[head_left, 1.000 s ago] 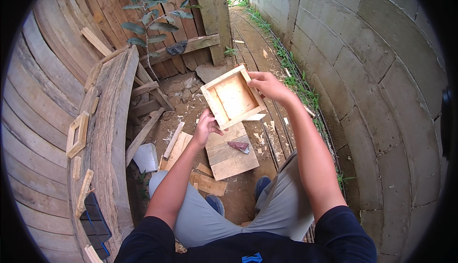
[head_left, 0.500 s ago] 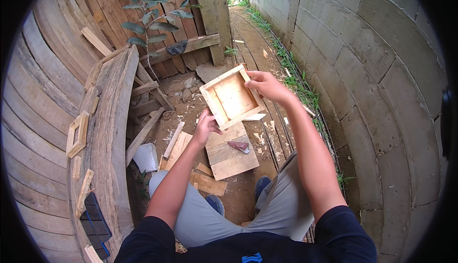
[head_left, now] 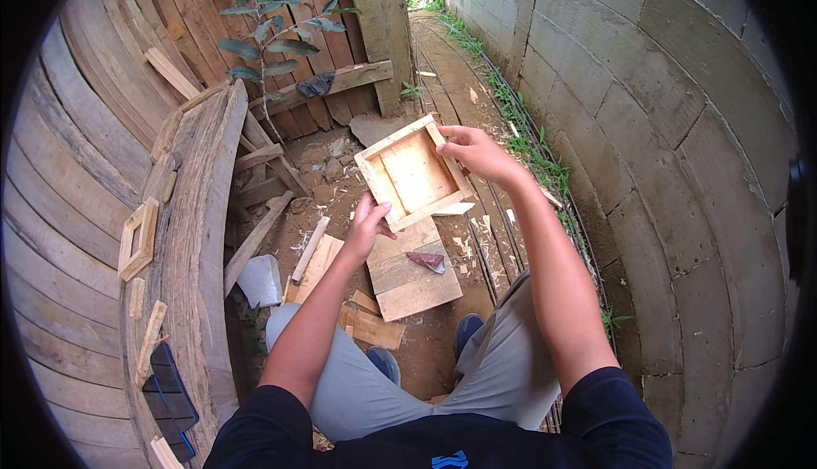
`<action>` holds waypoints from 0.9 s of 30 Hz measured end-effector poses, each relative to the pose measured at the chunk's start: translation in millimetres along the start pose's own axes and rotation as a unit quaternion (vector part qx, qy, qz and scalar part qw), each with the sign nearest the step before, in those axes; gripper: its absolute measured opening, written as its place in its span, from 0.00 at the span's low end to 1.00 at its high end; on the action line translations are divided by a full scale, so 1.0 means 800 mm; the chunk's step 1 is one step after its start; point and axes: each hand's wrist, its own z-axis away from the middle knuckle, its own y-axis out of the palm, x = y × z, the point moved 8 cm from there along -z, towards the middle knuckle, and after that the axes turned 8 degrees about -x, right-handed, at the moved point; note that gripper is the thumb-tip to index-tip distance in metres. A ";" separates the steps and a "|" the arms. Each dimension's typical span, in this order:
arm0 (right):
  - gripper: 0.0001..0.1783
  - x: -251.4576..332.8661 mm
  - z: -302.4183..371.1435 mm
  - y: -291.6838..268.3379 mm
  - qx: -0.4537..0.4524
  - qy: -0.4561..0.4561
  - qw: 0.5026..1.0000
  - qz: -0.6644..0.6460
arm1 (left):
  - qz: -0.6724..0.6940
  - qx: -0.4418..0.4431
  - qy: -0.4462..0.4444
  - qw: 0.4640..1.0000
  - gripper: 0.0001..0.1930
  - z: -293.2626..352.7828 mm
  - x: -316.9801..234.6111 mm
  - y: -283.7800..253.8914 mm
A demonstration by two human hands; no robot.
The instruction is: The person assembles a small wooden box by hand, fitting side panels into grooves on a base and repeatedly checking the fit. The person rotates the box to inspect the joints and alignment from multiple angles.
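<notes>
A shallow square wooden box [head_left: 417, 175] of pale boards hangs tilted in front of me, its hollow side toward me. My left hand [head_left: 368, 224] grips its lower left corner, with the thumb over the rim. At the upper right side, my right hand [head_left: 478, 154] holds the frame, thumb on the inner edge and fingers behind. Below the box sits a low wooden block of joined boards [head_left: 414, 277]. A folded dark red piece, perhaps sandpaper [head_left: 425, 260], lies on that block.
A rough plank bench [head_left: 191, 239] runs along my left, bearing a small wooden frame [head_left: 138, 239], offcuts and a dark phone-like object [head_left: 170, 401]. A block wall [head_left: 630, 128] stands to the right. Shavings, boards [head_left: 374, 328] and a pale slab [head_left: 259, 282] lie on the dirt.
My left thumb has come over the box's rim onto its inner edge. The box has barely shifted, and my right hand keeps its place.
</notes>
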 end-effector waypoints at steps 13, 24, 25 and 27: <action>0.30 -0.002 -0.003 0.003 0.015 -0.023 0.998 0.057 | 0.040 0.030 0.024 0.998 0.25 -0.001 0.008 -0.002; 0.35 0.001 -0.004 0.001 -0.017 -0.039 0.996 0.073 | 0.022 0.017 0.041 0.999 0.23 0.004 -0.006 0.003; 0.37 0.001 -0.004 -0.003 -0.032 -0.046 0.996 0.068 | 0.013 0.014 0.040 0.999 0.23 0.003 -0.006 0.005; 0.39 -0.008 -0.010 -0.006 -0.041 -0.062 0.994 0.084 | -0.006 0.009 0.039 0.999 0.23 0.001 -0.006 0.008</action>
